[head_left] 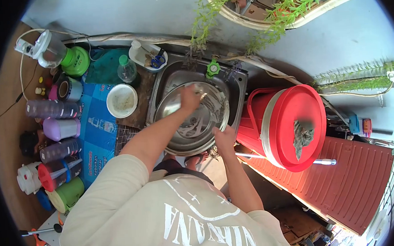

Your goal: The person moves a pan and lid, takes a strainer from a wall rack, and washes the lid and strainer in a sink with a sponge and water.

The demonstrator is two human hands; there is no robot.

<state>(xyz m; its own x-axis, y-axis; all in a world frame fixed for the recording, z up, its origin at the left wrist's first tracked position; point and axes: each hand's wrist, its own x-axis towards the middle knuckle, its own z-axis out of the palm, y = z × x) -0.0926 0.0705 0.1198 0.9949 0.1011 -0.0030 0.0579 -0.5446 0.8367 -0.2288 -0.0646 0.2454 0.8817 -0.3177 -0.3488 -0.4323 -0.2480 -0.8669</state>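
A large round metal basin (179,135) lies tilted over the stainless steel sink (162,84), with whitish streaks and wet shine on its inside. My left hand (190,99) is inside it, over the far part of its surface. Motion smears those fingers, and I cannot tell whether they hold anything. At the basin's near right rim, my right hand (225,139) grips the edge. A green-handled tap (213,68) stands at the sink's back edge, just beyond the basin.
Left of the sink are a white bowl (122,101), a green-capped bottle (127,69) and a white tray (158,61) with blue scissors. Farther left stand a green blender (75,62) and several containers. A red lidded bucket (292,128) stands close on the right.
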